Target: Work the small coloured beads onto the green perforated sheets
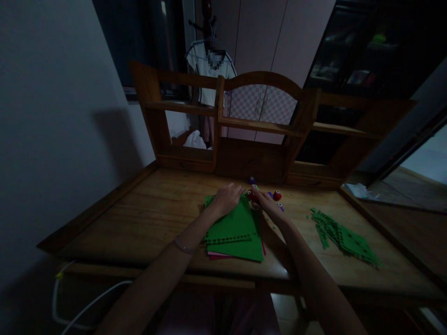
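Note:
My left hand (228,197) lies over the far edge of a sheet of green paper (232,224), its fingers bent down at the top of the sheet. A row of small punched holes runs along the near edge. My right hand (268,204) is at the sheet's far right corner, fingers closed around a small red craft punch (250,194); the fingers partly hide it. Beneath lie another green sheet (256,251) and pink sheets (217,255). Around my right hand stand a red punch (277,195) and purple punches (252,179).
Green punched strips and a green piece (352,244) with holes lie on the right of the wooden table (139,218). Tiny green scraps (274,227) are scattered near my right wrist. A wooden shelf unit (258,123) borders the table's back; a white cable (94,302) hangs at front left.

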`<action>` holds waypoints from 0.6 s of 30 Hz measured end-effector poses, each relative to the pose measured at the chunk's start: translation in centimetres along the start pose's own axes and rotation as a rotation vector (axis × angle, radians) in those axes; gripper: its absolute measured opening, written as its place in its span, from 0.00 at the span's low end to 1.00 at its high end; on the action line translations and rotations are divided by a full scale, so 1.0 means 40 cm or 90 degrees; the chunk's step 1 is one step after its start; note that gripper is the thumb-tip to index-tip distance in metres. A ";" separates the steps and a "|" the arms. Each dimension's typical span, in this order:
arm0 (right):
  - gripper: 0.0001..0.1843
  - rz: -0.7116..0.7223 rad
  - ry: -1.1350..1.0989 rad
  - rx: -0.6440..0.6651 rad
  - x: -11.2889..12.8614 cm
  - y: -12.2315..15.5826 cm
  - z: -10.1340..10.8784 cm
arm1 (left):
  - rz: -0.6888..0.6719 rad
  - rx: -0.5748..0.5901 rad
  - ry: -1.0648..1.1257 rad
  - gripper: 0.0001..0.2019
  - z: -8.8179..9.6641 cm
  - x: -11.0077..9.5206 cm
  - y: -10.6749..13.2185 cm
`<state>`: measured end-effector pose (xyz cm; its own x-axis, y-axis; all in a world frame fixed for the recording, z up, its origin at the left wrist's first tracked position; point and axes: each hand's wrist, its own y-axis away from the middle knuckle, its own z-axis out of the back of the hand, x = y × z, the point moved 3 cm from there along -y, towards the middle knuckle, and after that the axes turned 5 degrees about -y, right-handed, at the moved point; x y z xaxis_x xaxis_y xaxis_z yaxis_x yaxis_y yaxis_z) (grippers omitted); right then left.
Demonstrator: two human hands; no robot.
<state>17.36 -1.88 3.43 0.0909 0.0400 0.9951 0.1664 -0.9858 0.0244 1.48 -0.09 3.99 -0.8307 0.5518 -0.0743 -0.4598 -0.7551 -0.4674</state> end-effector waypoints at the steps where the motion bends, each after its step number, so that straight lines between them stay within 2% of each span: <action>1: 0.24 -0.005 0.017 0.008 -0.002 -0.002 0.001 | -0.001 0.002 -0.005 0.19 -0.002 0.001 0.000; 6: 0.27 -0.053 0.063 0.059 -0.012 -0.011 0.007 | 0.014 0.017 -0.036 0.19 -0.012 0.004 -0.001; 10: 0.27 -0.056 0.073 0.087 -0.014 -0.015 0.008 | 0.012 0.022 -0.044 0.20 -0.010 0.003 0.001; 18: 0.27 -0.034 0.063 0.051 -0.020 -0.024 0.023 | 0.023 0.021 -0.056 0.20 -0.025 0.013 0.004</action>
<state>18.04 -0.81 2.54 -0.0163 0.0719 0.9973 0.2460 -0.9665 0.0737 1.28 0.44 3.00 -0.8708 0.4915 -0.0127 -0.4373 -0.7860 -0.4371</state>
